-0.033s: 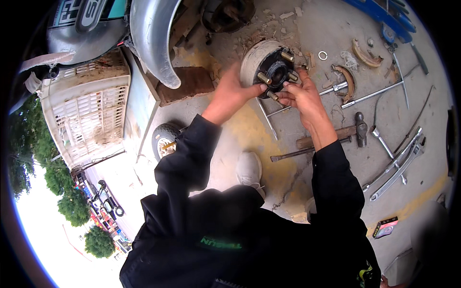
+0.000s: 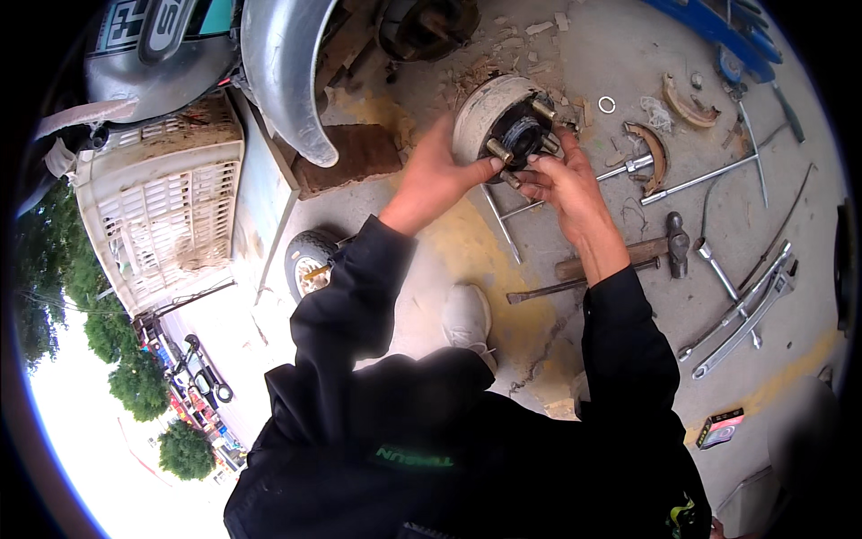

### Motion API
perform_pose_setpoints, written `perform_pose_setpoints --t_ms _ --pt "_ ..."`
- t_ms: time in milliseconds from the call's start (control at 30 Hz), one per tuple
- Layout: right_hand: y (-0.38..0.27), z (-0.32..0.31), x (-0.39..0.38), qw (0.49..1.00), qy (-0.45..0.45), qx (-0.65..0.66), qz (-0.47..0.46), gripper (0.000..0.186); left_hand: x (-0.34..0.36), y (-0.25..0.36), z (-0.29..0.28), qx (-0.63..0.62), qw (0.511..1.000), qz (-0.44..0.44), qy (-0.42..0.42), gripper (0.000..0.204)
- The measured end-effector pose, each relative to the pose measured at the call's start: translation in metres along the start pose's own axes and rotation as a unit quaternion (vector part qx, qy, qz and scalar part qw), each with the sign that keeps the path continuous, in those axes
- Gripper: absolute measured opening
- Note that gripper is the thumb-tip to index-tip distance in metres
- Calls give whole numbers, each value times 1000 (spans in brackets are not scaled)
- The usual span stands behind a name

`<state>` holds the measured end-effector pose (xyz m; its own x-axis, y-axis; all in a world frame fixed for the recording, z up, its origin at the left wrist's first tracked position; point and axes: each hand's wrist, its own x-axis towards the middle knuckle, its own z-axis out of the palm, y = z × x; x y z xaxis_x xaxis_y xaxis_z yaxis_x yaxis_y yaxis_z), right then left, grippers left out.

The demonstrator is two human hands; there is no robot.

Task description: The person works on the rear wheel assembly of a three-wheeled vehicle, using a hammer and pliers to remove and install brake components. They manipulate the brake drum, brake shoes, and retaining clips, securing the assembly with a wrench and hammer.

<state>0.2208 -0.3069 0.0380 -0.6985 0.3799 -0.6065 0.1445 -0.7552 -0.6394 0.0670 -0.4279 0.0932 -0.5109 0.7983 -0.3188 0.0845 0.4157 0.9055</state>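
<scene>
Between my two hands is a dirty pale brake drum, its dark hub face tilted toward me, with several brass-coloured wheel studs sticking out around the centre bore. My left hand wraps the drum's left side, the thumb pressed by a lower stud. On the opposite side my right hand grips the hub's lower right edge, thumb and fingers bent close to the studs. Some of its fingertips are hidden behind the hub. Two curved brake shoes lie on the ground to the right.
Right of me lie a hammer, T-handled socket wrenches, a dark bar and an adjustable wrench. A blue jack-like frame stands far right. At left are a silver fender, a small wheel and a slatted white panel.
The drum has tipped and shifted slightly to the right in my hands, so its hub face sits at a somewhat steeper angle. Both hands keep their hold.
</scene>
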Motion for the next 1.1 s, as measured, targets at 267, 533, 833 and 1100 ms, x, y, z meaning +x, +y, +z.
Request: perform_pose_setpoints --t_ms 267,533,833,1100 --pt "-38 44 38 960 -13 -41 -276 92 20 39 -10 300 938 52 164 76" --pt "-76 71 37 929 109 -189 -300 62 37 68 -7 265 934 -7 240 50" --pt "-64 57 56 960 29 -160 -230 76 36 42 -5 317 917 113 213 73" --pt "-46 61 86 949 -105 1 -299 91 42 39 -21 503 815 140 251 75"
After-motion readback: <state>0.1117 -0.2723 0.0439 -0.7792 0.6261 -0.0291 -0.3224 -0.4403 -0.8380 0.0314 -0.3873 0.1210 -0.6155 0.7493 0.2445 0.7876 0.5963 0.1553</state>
